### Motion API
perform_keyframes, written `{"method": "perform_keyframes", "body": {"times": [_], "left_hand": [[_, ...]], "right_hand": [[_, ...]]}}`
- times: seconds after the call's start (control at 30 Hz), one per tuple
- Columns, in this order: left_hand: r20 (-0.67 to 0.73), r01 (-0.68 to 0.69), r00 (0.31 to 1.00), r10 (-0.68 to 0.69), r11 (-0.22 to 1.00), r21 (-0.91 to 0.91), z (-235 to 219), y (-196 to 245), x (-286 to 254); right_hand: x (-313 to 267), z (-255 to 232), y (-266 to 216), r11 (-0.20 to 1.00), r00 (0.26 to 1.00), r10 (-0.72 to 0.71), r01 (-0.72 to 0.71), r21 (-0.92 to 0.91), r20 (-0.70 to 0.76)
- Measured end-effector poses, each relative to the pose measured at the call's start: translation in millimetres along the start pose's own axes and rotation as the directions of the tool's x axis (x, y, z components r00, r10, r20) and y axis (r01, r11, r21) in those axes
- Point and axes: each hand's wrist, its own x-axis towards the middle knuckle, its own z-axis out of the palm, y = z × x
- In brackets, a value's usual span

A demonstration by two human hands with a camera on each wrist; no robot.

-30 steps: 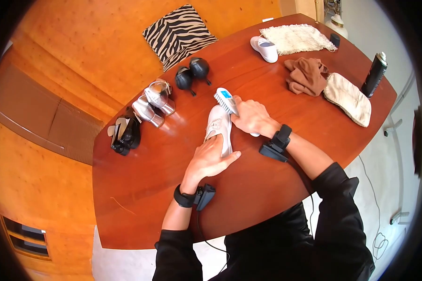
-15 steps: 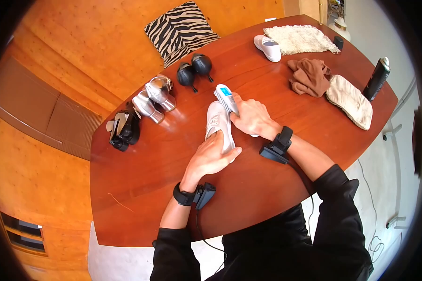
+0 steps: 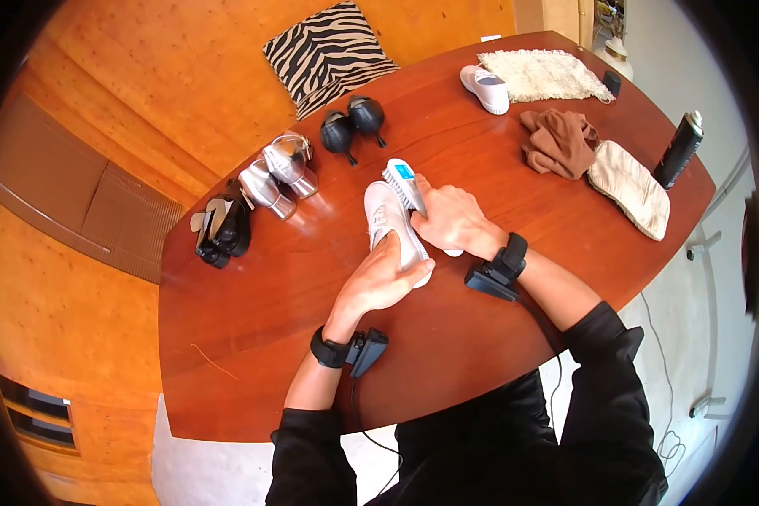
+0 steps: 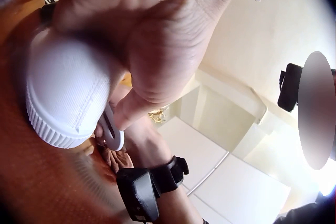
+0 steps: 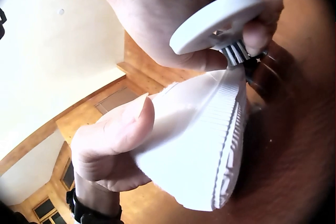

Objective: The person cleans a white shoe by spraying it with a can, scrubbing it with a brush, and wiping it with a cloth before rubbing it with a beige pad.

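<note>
A white lace-up canvas shoe [image 3: 382, 205] stands on the table, toe pointing away. The left hand [image 3: 375, 282] grips it with fingers inside the opening and the thumb along the outside near the heel. In the left wrist view the ribbed heel of the shoe [image 4: 68, 87] sits below that hand. A white scrub brush [image 3: 404, 179] with a blue label is held in the right hand [image 3: 457, 221], at the right side of the toe. In the right wrist view the bristles of the brush [image 5: 220, 19] meet the edge of the shoe's ribbed sole.
Black shoes [image 3: 224, 232], silver heels [image 3: 268, 185] and black heels [image 3: 337, 133] line the far left edge. A second white shoe [image 3: 486, 88], a shaggy cream cloth [image 3: 548, 74], a brown cloth [image 3: 559, 143], a cream pad [image 3: 631, 190] and a spray can [image 3: 680, 152] stand right.
The shoe has turned slightly, its toe swinging left and its heel right, with the left hand still in it. The brush has shifted a little along the toe's right side.
</note>
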Motion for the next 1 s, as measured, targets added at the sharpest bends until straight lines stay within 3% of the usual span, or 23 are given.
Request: {"method": "perform_keyframes", "body": {"times": [0.13, 0.2, 0.3, 0.47, 0.53, 0.63, 0.87, 1.0], "left_hand": [[0.013, 0.011, 1.000, -0.010, 0.998, -0.064, -5.7, 3.6, 0.4], [0.040, 0.150, 0.988, -0.148, 0.988, -0.048, -9.4, 6.4, 0.3], [0.071, 0.185, 0.981, -0.179, 0.978, -0.095, -17.6, 10.2, 0.6], [0.009, 0.068, 0.998, -0.068, 0.992, -0.102, -13.4, -11.4, 1.5], [0.030, 0.008, 1.000, -0.003, 0.983, -0.183, -14.0, -15.7, 1.7], [0.072, 0.006, 0.997, 0.014, 0.961, -0.278, -17.9, -12.8, 1.1], [0.104, 0.059, 0.994, -0.029, 0.951, -0.305, -21.8, -22.0, 0.4], [0.112, 0.079, 0.994, -0.018, 0.811, -0.579, -23.3, -18.8, -2.0]], "right_hand": [[-1.3, -0.4, -3.3, 1.000, 1.000, -0.017, 0.017, -0.003, 0.018], [-2.2, 0.7, -4.7, 1.000, 0.999, -0.024, 0.024, -0.001, 0.022], [-3.2, 2.6, -5.5, 0.999, 0.998, -0.050, 0.050, -0.007, 0.038], [-3.4, 6.6, -5.4, 0.998, 0.997, -0.070, 0.070, 0.002, 0.012], [-4.0, 5.9, -6.6, 0.998, 0.997, -0.070, 0.070, 0.005, 0.017], [-5.6, 5.4, -8.8, 0.997, 0.997, -0.074, 0.074, 0.006, 0.019], [-9.6, 4.7, -13.0, 0.996, 0.996, -0.086, 0.086, -0.014, 0.015], [-13.1, -1.6, -18.9, 0.996, 0.996, -0.078, 0.080, -0.041, 0.040]]}}
